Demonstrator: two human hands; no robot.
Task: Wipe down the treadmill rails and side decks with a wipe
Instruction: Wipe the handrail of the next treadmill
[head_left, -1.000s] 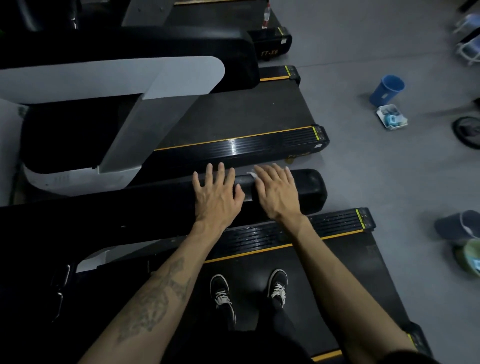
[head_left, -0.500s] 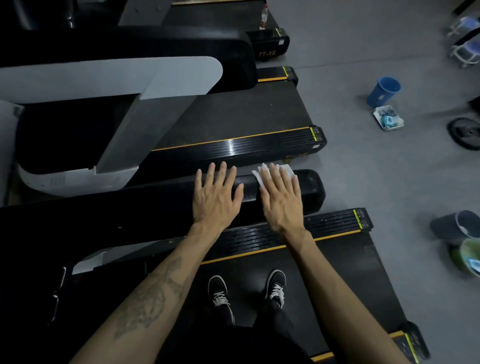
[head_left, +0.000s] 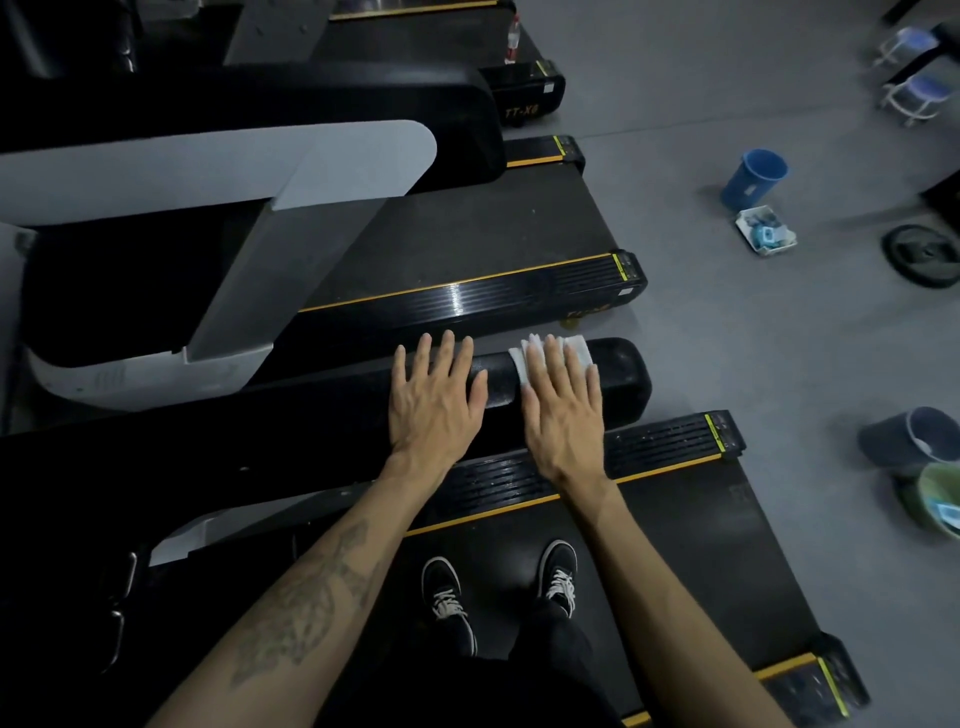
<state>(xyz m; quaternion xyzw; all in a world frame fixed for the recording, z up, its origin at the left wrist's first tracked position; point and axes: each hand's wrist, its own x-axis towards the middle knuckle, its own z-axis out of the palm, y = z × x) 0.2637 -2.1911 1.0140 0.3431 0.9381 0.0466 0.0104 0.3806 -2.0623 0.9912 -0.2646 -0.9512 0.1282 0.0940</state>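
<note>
A thick black treadmill rail (head_left: 621, 376) runs across the middle of the head view. My right hand (head_left: 563, 410) lies flat on it with straight fingers, pressing a white wipe (head_left: 579, 347) against the rail near its rounded end. The wipe's far edge shows beyond my fingertips. My left hand (head_left: 436, 400) rests flat on the same rail just to the left, fingers spread, holding nothing. Below the rail lies the ribbed black side deck (head_left: 670, 441) with a yellow stripe, and my feet stand on the belt (head_left: 675, 545).
A second treadmill (head_left: 467, 244) with a grey upright stands beyond the rail. On the grey floor to the right are a blue bucket (head_left: 753, 179), a small white tray (head_left: 766, 231), a weight plate (head_left: 922, 254) and two more buckets (head_left: 914, 436).
My right hand has slid the wipe away from me over the top of the rail, so more white shows past my fingertips. The left hand has stayed in place.
</note>
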